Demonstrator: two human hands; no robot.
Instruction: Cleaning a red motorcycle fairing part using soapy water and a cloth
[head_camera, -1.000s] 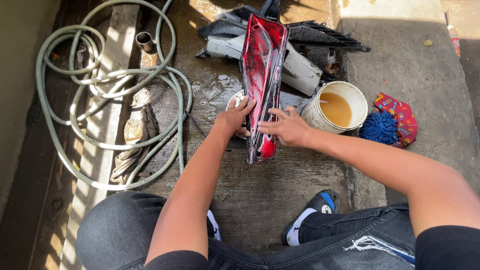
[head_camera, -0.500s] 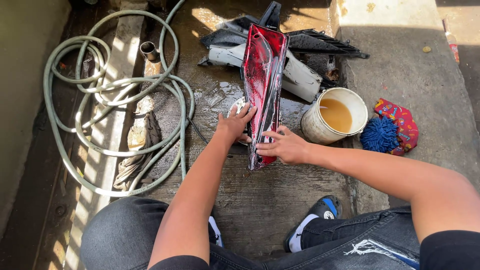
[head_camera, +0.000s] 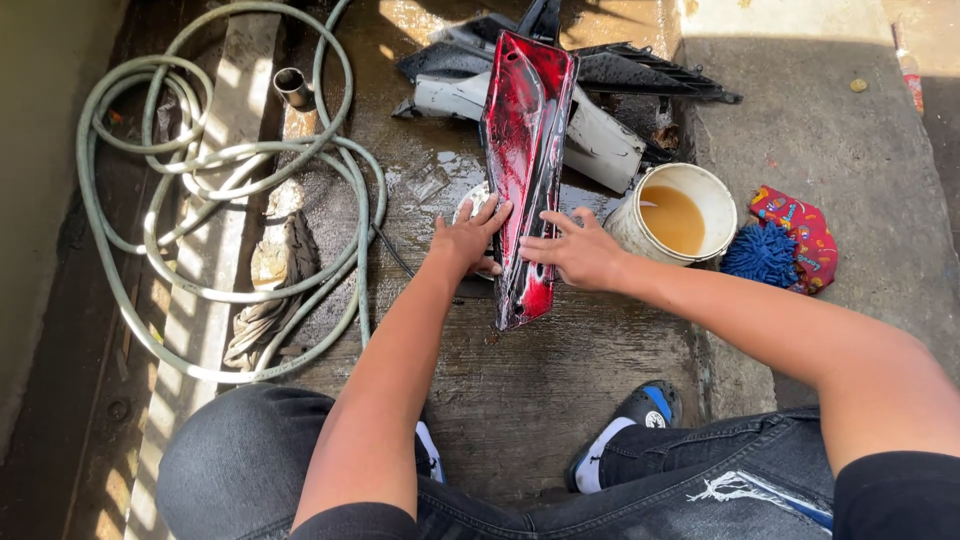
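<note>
- A red panel (head_camera: 525, 170), glossy and wet, stands on edge on the wet concrete floor (head_camera: 520, 400), running from 12 o'clock down to the middle of the view.
- The left hand (head_camera: 468, 240) presses flat on the panel's left face near its lower end, fingers spread, not clenched.
- The right hand (head_camera: 575, 250) lies on the panel's right face, fingers stretched toward the edge, also flat.
- A white bucket (head_camera: 680, 212) of brown liquid sits just beside the right hand at 2 o'clock.
- A blue mitt (head_camera: 762, 255) and a patterned cloth (head_camera: 805, 235) lie at 3 o'clock, touching each other.
- A hose (head_camera: 215, 165) is coiled at 10 o'clock, with a rag (head_camera: 270, 300) inside the coil.
- Black and white panels (head_camera: 600, 130) lie behind the red one.
</note>
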